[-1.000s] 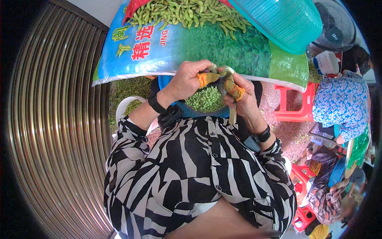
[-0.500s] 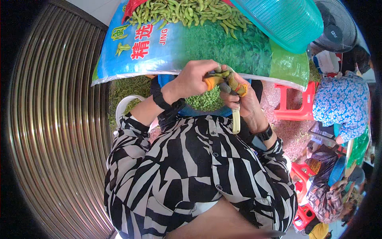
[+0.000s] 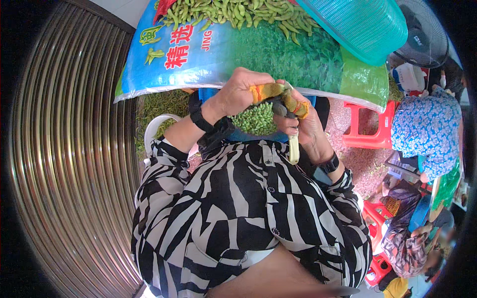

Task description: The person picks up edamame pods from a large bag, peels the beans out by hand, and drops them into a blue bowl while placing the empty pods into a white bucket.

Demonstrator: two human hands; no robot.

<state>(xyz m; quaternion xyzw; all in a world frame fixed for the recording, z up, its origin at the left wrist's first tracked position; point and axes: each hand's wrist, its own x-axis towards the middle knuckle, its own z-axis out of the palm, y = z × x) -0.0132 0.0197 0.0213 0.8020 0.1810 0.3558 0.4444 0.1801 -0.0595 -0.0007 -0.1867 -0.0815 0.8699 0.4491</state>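
Note:
My left hand (image 3: 241, 93) is closed, with an orange-and-dark finger cover at its fingertips, pinching a green bean pod (image 3: 285, 87). Close against it, my right hand (image 3: 303, 121) wears similar worn finger covers. Its fingers wrap round a tool with a cream handle (image 3: 294, 150) that points down toward my shirt; the working end is hidden, so its kind is unclear. Both hands' fingertips meet at the pod. Below them, shelled green beans (image 3: 253, 120) fill a blue basin (image 3: 243, 137) at my lap.
Ahead, a printed plastic sack (image 3: 298, 64) carries heaped bean pods (image 3: 238, 12) and a turquoise basket (image 3: 357, 30). A ribbed metal shutter (image 3: 74, 159) stands left, beside a white bucket (image 3: 151, 131). At right are a red stool (image 3: 370, 124), a fan (image 3: 422, 37) and other people (image 3: 425, 129).
My left hand has tilted and its finger cover has swung up and right against the pod. More of the beans below shows between my hands. The right hand stays nearly in place.

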